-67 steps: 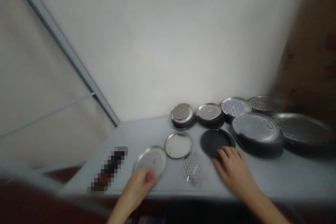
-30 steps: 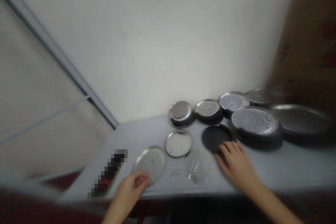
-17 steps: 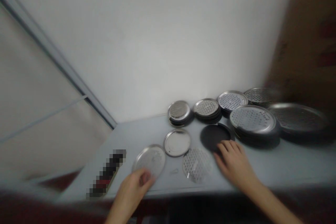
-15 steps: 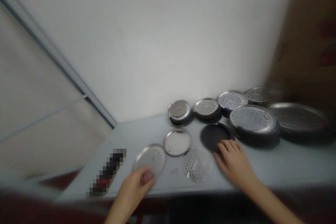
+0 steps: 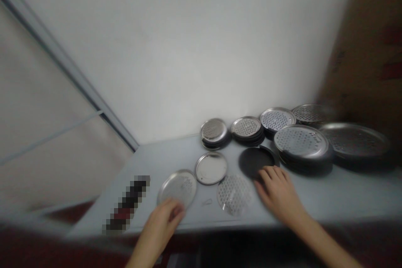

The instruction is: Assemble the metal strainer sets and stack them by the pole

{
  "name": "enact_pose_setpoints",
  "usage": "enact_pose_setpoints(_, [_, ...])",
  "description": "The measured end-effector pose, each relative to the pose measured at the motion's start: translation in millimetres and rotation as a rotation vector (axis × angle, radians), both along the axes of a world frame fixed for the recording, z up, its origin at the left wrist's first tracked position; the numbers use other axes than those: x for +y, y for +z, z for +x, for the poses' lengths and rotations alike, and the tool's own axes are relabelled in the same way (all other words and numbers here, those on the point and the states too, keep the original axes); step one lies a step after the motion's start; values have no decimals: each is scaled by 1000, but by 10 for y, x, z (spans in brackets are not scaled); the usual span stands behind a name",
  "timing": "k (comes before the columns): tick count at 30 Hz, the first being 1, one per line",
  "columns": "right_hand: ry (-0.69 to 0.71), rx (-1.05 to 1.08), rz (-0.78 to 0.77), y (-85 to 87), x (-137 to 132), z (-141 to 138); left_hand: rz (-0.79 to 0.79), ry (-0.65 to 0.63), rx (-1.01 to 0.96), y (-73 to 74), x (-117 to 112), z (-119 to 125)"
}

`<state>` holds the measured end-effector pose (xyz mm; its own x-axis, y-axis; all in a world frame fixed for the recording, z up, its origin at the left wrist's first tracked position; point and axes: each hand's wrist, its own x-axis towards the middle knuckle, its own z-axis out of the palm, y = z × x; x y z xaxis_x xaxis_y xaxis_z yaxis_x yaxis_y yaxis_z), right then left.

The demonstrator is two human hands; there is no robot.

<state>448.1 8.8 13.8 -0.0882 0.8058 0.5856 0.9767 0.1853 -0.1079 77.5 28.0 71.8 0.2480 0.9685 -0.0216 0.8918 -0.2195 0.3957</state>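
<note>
At the front left of the table, my left hand (image 5: 166, 220) has its thumb and fingers curled together at the near edge of a round metal plate (image 5: 176, 186). What lies between those fingertips, if anything, is hidden. My right hand (image 5: 281, 194) closes over the near rim of a black round tray (image 5: 253, 162), fingertips on the rim and thumb lower down. Between the hands lie a plain shiny round plate (image 5: 211, 168), a clear disc with a pattern of holes (image 5: 235, 194) and a small thin clip-like piece (image 5: 207, 202).
Stacks of round perforated metal plates line the back, including a small stack (image 5: 214, 130) and a larger one (image 5: 301, 141). A wide round plate (image 5: 354, 140) is at the right beside a brown cardboard box (image 5: 367, 58). A pixelated dark object (image 5: 127, 205) lies at the left.
My left hand has drawn back slightly from the metal plate, covering less of it. The right hand stays at the black tray. The whole view has shifted slightly.
</note>
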Motion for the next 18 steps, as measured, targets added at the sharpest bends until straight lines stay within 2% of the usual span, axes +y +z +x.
enact_pose_setpoints(11, [-14,-4,-8,17,-4,-15,-25,13,0,19,6,24])
enact_pose_setpoints(18, [-5,25,-24,39,-2,-19,-39,16,-33,-27,55,24])
